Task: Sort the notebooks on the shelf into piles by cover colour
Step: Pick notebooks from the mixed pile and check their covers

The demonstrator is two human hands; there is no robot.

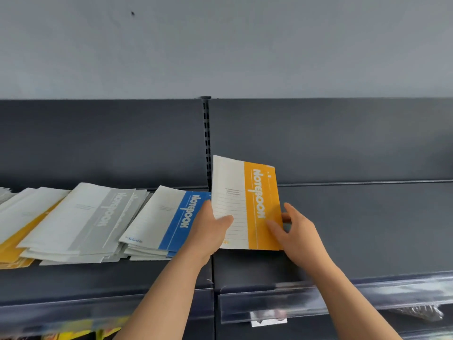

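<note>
An orange-and-white notebook [247,200] is tilted up off the dark shelf [355,229], near the shelf's middle joint. My left hand [208,229] grips its white lower-left edge, thumb on the cover. My right hand [297,229] holds its orange right edge, thumb on the cover and fingers behind. To the left lies a pile with a blue-and-white notebook [169,217] on top, then a pile topped by a grey-and-white notebook [81,217]. Orange notebooks [14,251] lie partly under that grey pile at the far left.
The right shelf section behind the held notebook is bare dark metal. A slotted upright [207,143] divides the back panels. Clear price-strip rails [318,303] run along the shelf front. Yellow packaging [81,332] shows on the level below.
</note>
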